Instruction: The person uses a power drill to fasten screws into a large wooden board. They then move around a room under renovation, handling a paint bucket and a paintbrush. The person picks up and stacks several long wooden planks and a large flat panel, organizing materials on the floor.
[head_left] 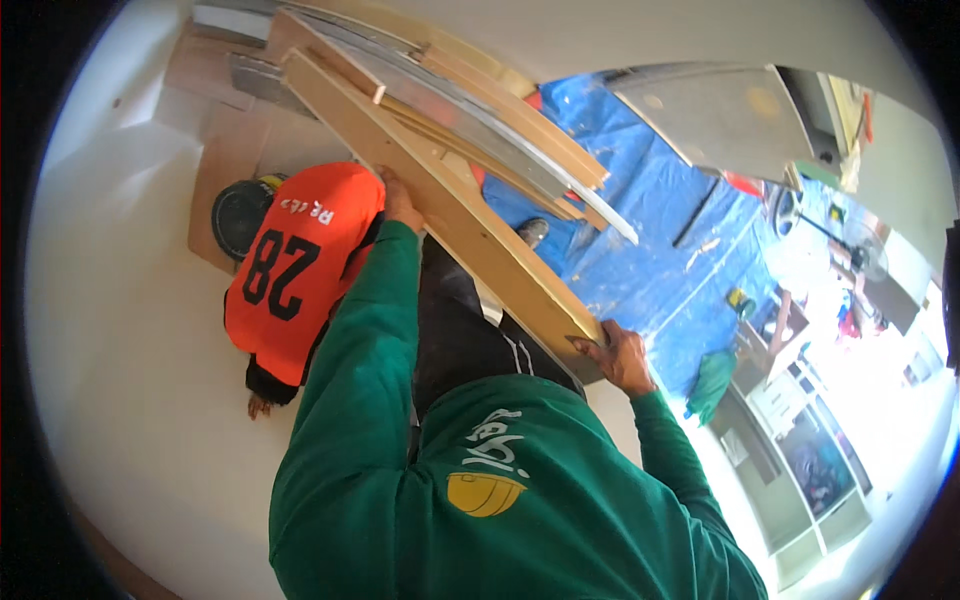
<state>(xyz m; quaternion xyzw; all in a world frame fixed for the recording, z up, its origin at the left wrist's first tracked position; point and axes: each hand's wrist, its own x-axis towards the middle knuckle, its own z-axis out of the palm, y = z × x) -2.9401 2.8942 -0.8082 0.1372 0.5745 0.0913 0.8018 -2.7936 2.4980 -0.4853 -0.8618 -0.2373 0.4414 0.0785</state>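
A long, thick wooden board (468, 228) slants across in front of me, its far end up at the left and its near end by my waist. My left hand (402, 203) is closed on the board's left edge, about midway along, with some fingers hidden behind it. Near the closer end, my right hand (624, 358) grips the board with the thumb across its face and the other fingers wrapped round the side. Green sleeves cover both my forearms.
A person in an orange shirt (305, 270) bends low beside my left arm. More boards (560, 150) lean beyond mine. Blue sheeting (640, 270) covers the floor at the right, with a standing fan (862, 255) and a pale cabinet (800, 450) farther right.
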